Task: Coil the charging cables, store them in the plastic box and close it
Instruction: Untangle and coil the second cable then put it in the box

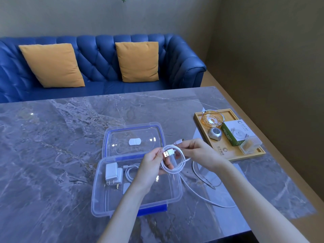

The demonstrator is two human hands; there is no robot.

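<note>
A thin white charging cable, wound into a loose round coil, hangs above the open clear plastic box on the grey marble-patterned table. The left hand pinches the coil near its metal USB plug, fingers curled through the loops. The right hand grips the coil's far side, the small connector end sticking out past its fingers. Inside the box lie a white wall charger with metal prongs and a second coiled white cable, partly hidden by the left hand. The box's transparent lid, edged with a blue seal, lies open and flat behind it; a blue latch shows at the front rim. Another white cable trails loose over the table just right of the box. Farther right sits a wooden tray holding a glass ashtray, a green-and-white carton and a small clear container. Beyond the table stands a tufted blue sofa with two mustard cushions.
</note>
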